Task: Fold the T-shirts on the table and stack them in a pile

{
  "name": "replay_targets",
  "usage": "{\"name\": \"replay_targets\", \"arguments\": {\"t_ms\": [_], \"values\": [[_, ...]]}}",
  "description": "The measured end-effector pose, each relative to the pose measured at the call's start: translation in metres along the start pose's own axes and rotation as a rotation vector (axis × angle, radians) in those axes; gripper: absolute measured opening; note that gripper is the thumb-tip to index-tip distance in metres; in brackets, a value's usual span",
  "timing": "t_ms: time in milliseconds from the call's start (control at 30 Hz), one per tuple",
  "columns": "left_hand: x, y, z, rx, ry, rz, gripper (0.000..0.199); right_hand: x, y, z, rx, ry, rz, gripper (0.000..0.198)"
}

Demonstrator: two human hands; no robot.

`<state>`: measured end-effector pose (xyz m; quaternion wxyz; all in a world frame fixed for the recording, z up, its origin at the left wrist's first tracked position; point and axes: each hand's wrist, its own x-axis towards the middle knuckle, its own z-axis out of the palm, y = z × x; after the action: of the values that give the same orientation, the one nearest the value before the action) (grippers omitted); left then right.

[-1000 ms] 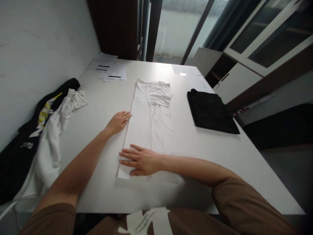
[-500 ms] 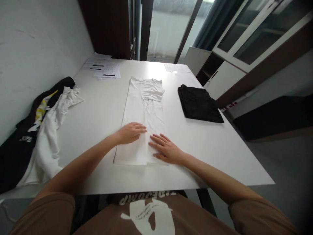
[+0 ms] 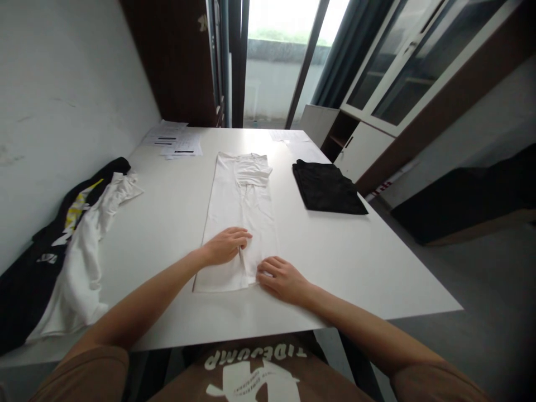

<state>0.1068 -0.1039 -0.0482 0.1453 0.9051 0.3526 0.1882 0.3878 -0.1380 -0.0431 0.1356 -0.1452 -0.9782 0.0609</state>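
A white T-shirt [image 3: 224,204] lies on the table, folded into a long strip, with a gathered sleeve [image 3: 253,174] turned over its upper right part. On the middle of its lower half, my left hand [image 3: 226,245] has its fingertips pinched at the cloth, where a small crease rises. My right hand [image 3: 285,279] is closed on the lower right edge of the T-shirt, close to the hem; its fingers are curled and the fingertips are partly hidden.
Folded black cloth [image 3: 329,187] lies right of the T-shirt. Along the left wall are a black garment [image 3: 25,287] and a crumpled white garment [image 3: 81,262]. Printed papers [image 3: 180,144] rest at the far left of the white table [image 3: 355,268]. Cabinets [image 3: 368,151] stand beyond.
My right hand has moved down towards the hem, and its spread fingers have curled onto the cloth. My left fingers have bent into a pinch. The view has tilted up slightly.
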Motion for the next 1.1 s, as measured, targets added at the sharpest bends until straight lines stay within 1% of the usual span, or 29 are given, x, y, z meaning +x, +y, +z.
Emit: {"name": "replay_targets", "arguments": {"t_ms": [67,133,167,233,300,367,467,500,567,667,733,800,867,933,1000,1100], "values": [[0.0,0.001,0.0,0.019,0.022,-0.013,0.055,-0.007,0.004,-0.001,-0.001,0.005,0.005,0.015],[0.0,0.001,-0.001,0.045,0.036,-0.022,0.071,-0.016,0.009,-0.001,0.013,0.024,0.055,0.02],[0.0,0.0,-0.002,0.062,0.037,-0.021,0.074,-0.02,0.013,-0.002,0.024,0.037,0.089,0.023],[-0.002,-0.006,-0.005,0.104,0.023,-0.012,0.073,-0.029,0.022,-0.003,0.058,0.071,0.157,0.03],[-0.011,-0.017,-0.012,0.151,0.0,-0.021,0.069,-0.037,0.032,-0.007,0.104,0.094,0.199,0.038],[-0.029,-0.031,-0.022,0.182,-0.022,-0.061,0.071,-0.04,0.041,-0.011,0.134,0.074,0.191,0.047],[-0.07,-0.042,-0.041,0.156,-0.064,-0.161,0.077,-0.037,0.051,-0.015,0.142,-0.016,0.111,0.061],[-0.084,-0.041,-0.046,0.134,-0.085,-0.193,0.078,-0.033,0.054,-0.015,0.148,-0.038,0.087,0.062],[-0.108,-0.033,-0.054,0.092,-0.146,-0.236,0.081,-0.024,0.058,-0.013,0.181,-0.05,0.051,0.057],[-0.128,-0.015,-0.053,0.065,-0.217,-0.257,0.079,-0.011,0.062,-0.006,0.318,-0.017,0.017,0.046],[-0.129,-0.007,-0.045,0.078,-0.214,-0.255,0.078,-0.004,0.064,-0.004,0.472,0.05,0.045,0.041],[-0.123,-0.003,-0.034,0.108,-0.167,-0.257,0.076,0.002,0.066,-0.004,0.629,0.13,0.143,0.037],[-0.112,-0.003,-0.025,0.128,-0.111,-0.25,0.067,0.006,0.068,-0.008,0.733,0.19,0.263,0.036],[-0.099,-0.004,-0.019,0.116,-0.069,-0.22,0.057,0.01,0.07,-0.014,0.774,0.206,0.337,0.036],[-0.088,-0.003,-0.019,0.065,-0.043,-0.186,0.054,0.012,0.07,-0.021,0.786,0.19,0.34,0.035],[-0.081,0.002,-0.024,-0.065,-0.06,-0.15,0.052,0.008,0.066,-0.032,0.8,0.108,0.277,0.035]]}}
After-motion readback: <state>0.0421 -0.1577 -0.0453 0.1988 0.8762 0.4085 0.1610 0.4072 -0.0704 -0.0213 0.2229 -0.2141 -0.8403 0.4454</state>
